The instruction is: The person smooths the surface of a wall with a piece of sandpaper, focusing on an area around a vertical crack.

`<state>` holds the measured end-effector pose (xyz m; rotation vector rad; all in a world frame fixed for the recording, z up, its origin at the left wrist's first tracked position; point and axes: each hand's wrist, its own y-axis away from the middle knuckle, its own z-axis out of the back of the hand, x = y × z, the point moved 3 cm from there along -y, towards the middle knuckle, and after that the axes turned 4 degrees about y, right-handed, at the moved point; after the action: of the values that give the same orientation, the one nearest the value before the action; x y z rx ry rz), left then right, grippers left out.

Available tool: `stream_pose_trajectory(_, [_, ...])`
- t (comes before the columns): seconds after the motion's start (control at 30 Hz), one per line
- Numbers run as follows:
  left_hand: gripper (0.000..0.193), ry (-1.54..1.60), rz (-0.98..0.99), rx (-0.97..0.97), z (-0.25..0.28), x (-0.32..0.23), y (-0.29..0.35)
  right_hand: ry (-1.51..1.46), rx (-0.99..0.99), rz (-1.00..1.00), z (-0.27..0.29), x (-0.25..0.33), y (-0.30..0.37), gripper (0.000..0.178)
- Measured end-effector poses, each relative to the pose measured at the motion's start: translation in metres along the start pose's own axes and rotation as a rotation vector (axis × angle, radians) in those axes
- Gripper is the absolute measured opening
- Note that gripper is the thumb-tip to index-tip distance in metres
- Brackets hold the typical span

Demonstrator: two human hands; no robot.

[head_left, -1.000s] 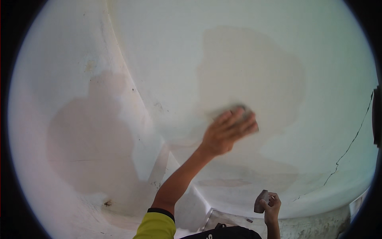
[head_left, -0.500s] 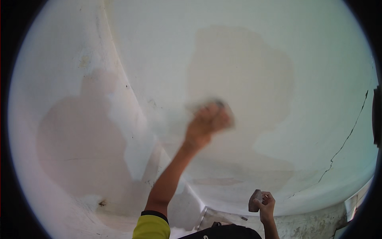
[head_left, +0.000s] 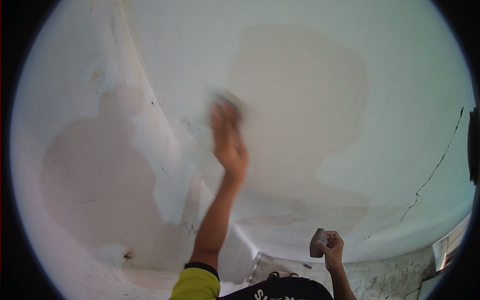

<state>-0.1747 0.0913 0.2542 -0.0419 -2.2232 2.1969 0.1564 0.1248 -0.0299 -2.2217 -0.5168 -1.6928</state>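
My left hand (head_left: 230, 142) is raised against the pale wall (head_left: 295, 110), a little right of the corner. Its fingers are bent over a small flat pad (head_left: 232, 98), pale at the rim; motion blurs both, so the pad's exact kind is unclear. Lower down and to the right, my right hand (head_left: 335, 250) pinches a stiff, flat grey-brown piece (head_left: 317, 245) with angled edges, perhaps folded sandpaper, between thumb and fingers. That piece is held upright, near my body.
A second wall (head_left: 65, 100) meets the first along a slanting corner at left. One long dark crack (head_left: 434, 175) runs down the right side. Below lies a grey floor (head_left: 375, 280) with a small dark object (head_left: 307, 266) on it. My shadows fall across both walls.
My left hand has swept up and to the left across the wall with the pad. My right hand has hardly shifted and keeps its piece.
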Motion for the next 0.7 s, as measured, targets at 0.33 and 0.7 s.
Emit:
stream_pose_trajectory(0.33, [0.046, 0.138, -0.645, 0.535, 0.013, 0.003, 0.050, 0.051, 0.070, -0.056, -0.011, -0.003, 0.007, 0.036])
stream_pose_trajectory(0.7, [0.033, 0.126, -0.218, 0.289, -0.025, -0.034, 0.074, -0.007, -0.017, -0.045, 0.005, -0.016, 0.015, 0.037])
